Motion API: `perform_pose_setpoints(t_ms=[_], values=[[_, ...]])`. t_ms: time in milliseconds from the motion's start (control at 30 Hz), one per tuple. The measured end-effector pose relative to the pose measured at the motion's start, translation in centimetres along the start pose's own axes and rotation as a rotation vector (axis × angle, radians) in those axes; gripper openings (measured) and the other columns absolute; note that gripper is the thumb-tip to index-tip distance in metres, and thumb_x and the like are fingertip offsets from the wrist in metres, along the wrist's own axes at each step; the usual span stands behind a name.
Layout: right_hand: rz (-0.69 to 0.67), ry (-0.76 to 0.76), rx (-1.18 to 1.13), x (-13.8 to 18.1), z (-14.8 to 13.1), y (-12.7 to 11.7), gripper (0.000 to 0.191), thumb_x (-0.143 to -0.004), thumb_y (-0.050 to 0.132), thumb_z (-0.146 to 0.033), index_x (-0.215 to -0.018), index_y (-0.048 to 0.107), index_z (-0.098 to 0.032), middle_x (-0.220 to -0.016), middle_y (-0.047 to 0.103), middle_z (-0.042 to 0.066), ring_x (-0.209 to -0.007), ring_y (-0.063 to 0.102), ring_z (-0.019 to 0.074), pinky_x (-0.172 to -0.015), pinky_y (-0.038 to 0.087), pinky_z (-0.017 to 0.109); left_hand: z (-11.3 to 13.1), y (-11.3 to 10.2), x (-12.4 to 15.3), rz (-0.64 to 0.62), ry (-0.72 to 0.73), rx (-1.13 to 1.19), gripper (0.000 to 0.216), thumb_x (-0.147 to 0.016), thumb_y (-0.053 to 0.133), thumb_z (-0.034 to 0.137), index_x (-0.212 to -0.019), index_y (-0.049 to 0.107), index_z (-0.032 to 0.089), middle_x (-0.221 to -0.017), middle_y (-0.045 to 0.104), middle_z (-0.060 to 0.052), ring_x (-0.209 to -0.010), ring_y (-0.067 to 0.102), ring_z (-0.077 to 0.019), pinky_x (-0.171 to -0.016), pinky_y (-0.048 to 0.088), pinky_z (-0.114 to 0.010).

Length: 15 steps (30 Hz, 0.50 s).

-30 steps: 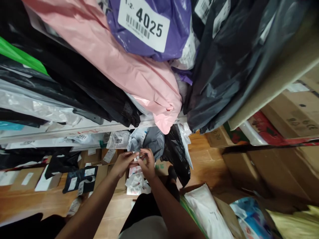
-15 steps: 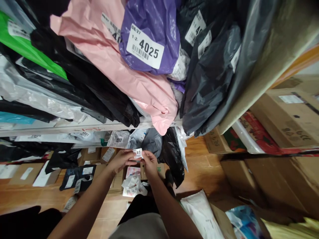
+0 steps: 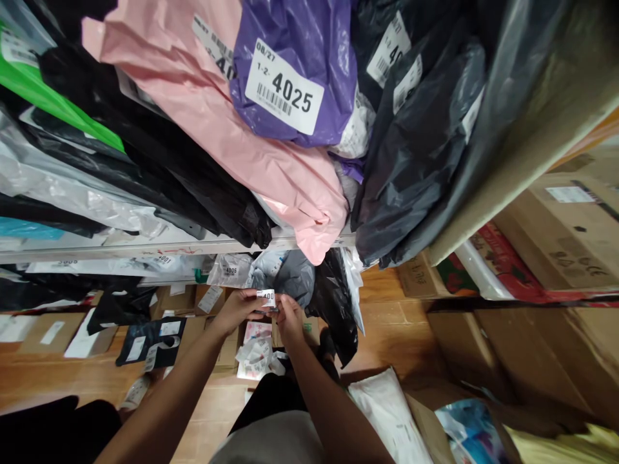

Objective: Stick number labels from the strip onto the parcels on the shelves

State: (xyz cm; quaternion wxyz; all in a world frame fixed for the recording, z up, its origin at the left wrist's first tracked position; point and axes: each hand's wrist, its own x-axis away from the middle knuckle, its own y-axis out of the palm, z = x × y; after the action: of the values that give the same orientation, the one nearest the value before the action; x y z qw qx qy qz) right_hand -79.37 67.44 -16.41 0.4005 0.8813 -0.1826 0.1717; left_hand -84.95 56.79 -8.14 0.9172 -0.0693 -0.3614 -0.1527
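Note:
My left hand (image 3: 238, 310) pinches the left side of a small white printed label (image 3: 265, 297) on which "400" can be read. At its right side, the fingers of my right hand (image 3: 290, 316) are closed on it too. A thin dark edge shows just under the label; whether it belongs to a small packet cannot be made out. Behind my hands, a grey plastic parcel (image 3: 296, 276) and a black plastic bag (image 3: 336, 306) hang from the lower shelf. To their left lies a clear bag (image 3: 231, 270) labelled 4006.
Above, the shelf (image 3: 213, 245) is packed with bagged parcels, including a pink bag (image 3: 271, 174) and a purple bag (image 3: 294, 64) labelled 4025, overhanging its edge. Cardboard boxes (image 3: 512, 354) line the right side. A white parcel (image 3: 387, 412) lies at lower right. Another person's shoe (image 3: 135, 392) shows at left.
The label has turned slightly between my fingers, so more of its number shows, and a dark edge has appeared beneath it. The view has shifted a little.

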Motion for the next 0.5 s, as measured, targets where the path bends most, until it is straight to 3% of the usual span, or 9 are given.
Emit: perform_pose_setpoints(t_ms=[133, 233, 400, 500], values=[[0.045, -0.009, 0.096, -0.3, 1.1, -0.5, 0.032, -0.057, 0.079, -0.041, -0.074, 0.064, -0.019, -0.071, 0.068, 0.000, -0.061, 0.062, 0.0135, -0.053, 0.052, 0.025, -0.7, -0.2, -0.7, 0.003, 0.019, -0.048, 0.040, -0.048, 0.080, 0.043, -0.075, 0.071, 0.017, -0.070, 0.071, -0.001, -0.071, 0.068, -0.0209, -0.065, 0.056, -0.031], [0.115, 0.026, 0.094, -0.9, 3.0, -0.8, 0.029, -0.059, 0.078, -0.039, -0.073, 0.063, -0.019, -0.067, 0.065, -0.002, -0.058, 0.060, 0.0119, -0.055, 0.052, 0.025, -1.6, -0.7, -1.4, 0.031, 0.131, -0.261, 0.031, -0.060, 0.072, 0.038, -0.083, 0.071, 0.017, -0.071, 0.071, -0.001, -0.071, 0.067, -0.0199, -0.065, 0.053, -0.028], [0.205, 0.039, 0.075, -3.4, 7.5, -0.3, 0.031, -0.058, 0.074, -0.045, -0.067, 0.056, -0.021, -0.061, 0.060, -0.004, -0.053, 0.056, 0.0111, -0.055, 0.052, 0.027, -2.5, -1.3, -2.6, 0.338, 0.267, -0.941, 0.030, -0.078, 0.055, 0.023, -0.106, 0.066, 0.021, -0.083, 0.072, -0.006, -0.080, 0.065, -0.0216, -0.070, 0.046, -0.029], [0.203, -0.054, 0.112, -5.6, 9.6, 0.5, 0.032, -0.065, 0.065, -0.051, -0.068, 0.054, -0.021, -0.056, 0.057, -0.005, -0.050, 0.054, 0.0103, -0.053, 0.048, 0.024, -2.9, -1.2, -3.6, 0.477, 0.352, -1.176, 0.023, -0.085, 0.050, 0.032, -0.092, 0.069, 0.022, -0.093, 0.069, -0.010, -0.094, 0.060, -0.0266, -0.078, 0.045, -0.033]])
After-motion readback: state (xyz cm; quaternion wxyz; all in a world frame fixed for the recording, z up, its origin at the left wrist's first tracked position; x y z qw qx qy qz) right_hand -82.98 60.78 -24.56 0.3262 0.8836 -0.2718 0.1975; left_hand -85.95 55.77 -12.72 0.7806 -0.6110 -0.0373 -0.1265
